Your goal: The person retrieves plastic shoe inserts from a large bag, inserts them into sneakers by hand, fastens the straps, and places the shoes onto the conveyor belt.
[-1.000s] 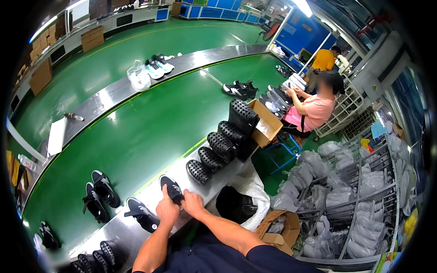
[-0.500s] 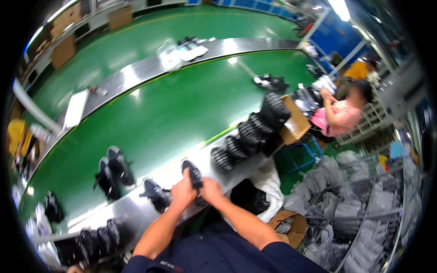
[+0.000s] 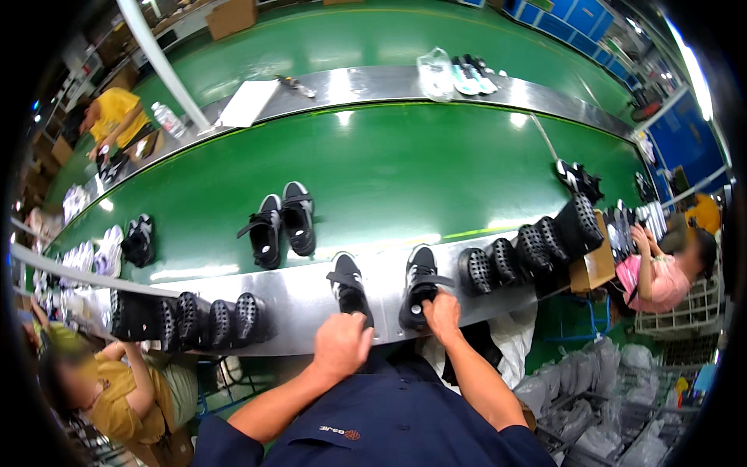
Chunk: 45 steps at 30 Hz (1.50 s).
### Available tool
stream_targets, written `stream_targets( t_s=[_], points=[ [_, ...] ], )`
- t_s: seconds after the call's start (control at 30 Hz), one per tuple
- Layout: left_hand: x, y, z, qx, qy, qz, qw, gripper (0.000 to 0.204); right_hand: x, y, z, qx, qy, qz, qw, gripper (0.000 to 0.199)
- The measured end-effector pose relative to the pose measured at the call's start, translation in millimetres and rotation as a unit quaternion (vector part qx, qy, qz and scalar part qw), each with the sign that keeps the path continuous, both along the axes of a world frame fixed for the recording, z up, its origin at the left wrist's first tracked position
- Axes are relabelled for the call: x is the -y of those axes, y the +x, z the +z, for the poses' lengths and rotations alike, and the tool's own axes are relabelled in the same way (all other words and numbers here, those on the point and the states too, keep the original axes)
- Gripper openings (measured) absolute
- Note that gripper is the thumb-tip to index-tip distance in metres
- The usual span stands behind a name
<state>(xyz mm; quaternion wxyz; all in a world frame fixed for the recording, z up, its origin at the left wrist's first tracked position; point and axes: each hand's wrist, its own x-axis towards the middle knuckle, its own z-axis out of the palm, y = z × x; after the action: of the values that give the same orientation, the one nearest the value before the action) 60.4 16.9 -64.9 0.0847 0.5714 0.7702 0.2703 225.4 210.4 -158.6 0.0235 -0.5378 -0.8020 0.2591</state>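
Now the right hand (image 3: 441, 309) grips the heel of a black shoe (image 3: 420, 284) on the steel ledge (image 3: 303, 300) (toe pointing away). Just left, the left hand (image 3: 341, 345) closes loosely at the heel of its twin shoe (image 3: 348, 286).

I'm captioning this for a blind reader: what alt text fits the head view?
A person's right hand grips a black shoe on a steel ledge, while the left hand touches a second black shoe. Beyond, another pair of shoes lies on a green conveyor belt.
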Motion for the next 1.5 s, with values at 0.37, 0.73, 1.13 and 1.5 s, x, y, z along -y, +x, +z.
stream_targets(
  t_s=[0.37,0.73,1.13,1.5],
  points=[
    [23.7,-15.3,-84.5,0.228,-0.021,0.189,0.955,0.043,-2.4,-20.6,66.3,0.049,-0.102,0.141,0.983,0.055],
    [195.3,-96.9,-23.3,-0.171,-0.097,0.545,0.815,0.043,53.4,-20.1,116.0,-0.099,-0.283,0.119,0.946,0.031],
    [67.2,-17.7,54.5,-0.048,0.134,0.111,0.984,0.039,107.8,-93.4,135.8,-0.370,-0.569,-0.015,0.734,0.044],
    [-4.3,-24.6,-25.8,0.508,0.066,0.156,0.845,0.016,97.2,-39.0,155.2,-0.135,-0.284,0.181,0.932,0.051]
  ],
)
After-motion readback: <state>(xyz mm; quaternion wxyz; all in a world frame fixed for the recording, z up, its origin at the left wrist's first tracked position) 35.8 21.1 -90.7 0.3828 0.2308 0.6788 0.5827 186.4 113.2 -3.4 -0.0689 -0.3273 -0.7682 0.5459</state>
